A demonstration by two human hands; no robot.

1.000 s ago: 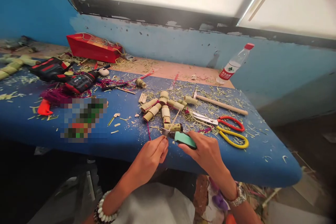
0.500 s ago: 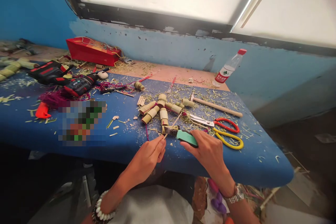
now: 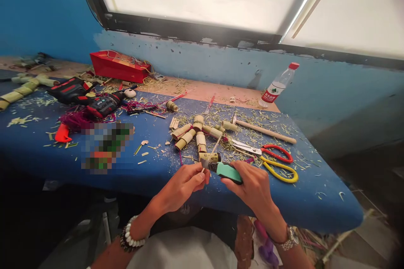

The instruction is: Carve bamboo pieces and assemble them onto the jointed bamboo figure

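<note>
Left hand [image 3: 183, 187] pinches a thin strip [image 3: 216, 144]; right hand [image 3: 255, 181] is clamped on a utility knife [image 3: 229, 172]. Pushed hard, the blade [image 3: 205, 163] could slip — nicking fingertips [image 3: 199, 178].

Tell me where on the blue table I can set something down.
The blue table looks mostly bare at its right front corner, below the scissors, and in the front strip left of the left hand. It is crowded around the bamboo pieces, scissors and hammer, and around the drill.
</note>
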